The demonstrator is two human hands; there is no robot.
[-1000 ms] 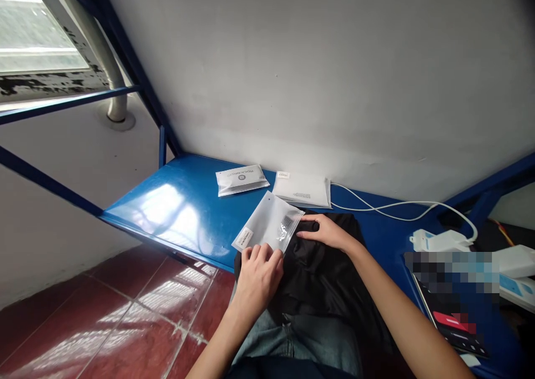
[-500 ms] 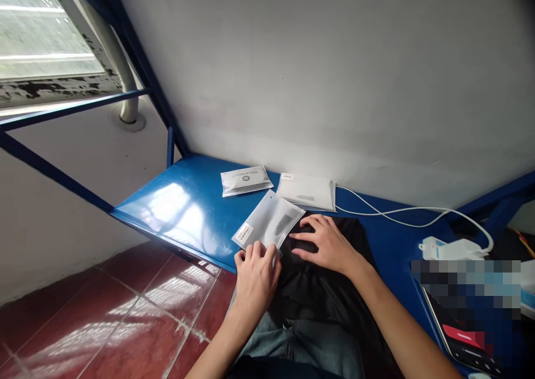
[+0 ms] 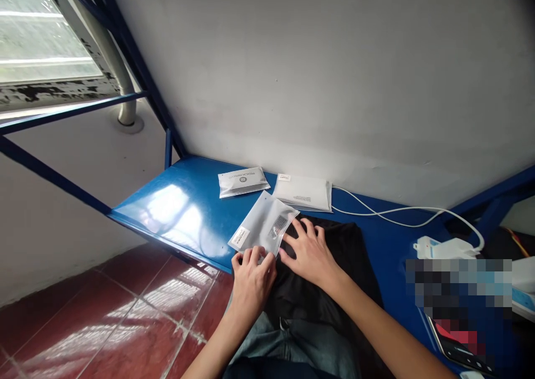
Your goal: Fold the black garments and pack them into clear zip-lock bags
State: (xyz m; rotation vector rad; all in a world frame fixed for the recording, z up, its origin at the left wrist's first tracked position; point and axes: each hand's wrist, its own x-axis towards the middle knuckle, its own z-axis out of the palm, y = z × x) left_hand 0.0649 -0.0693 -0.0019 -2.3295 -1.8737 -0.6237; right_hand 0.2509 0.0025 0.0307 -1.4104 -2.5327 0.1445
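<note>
Single head view, looking forward-down, close over blue table (image 3: 188, 212).

The right hand (image 3: 309, 251), a second ago lying along the far edge of the black cloth (image 3: 334, 278), has slid left and now spreads flat beside the frosted pouch (image 3: 264, 226), fingertips at its edge. The left hand (image 3: 251, 278) has drawn slightly nearer the counter's (image 3: 188, 212) front edge, the pouch shifting with it.
</note>
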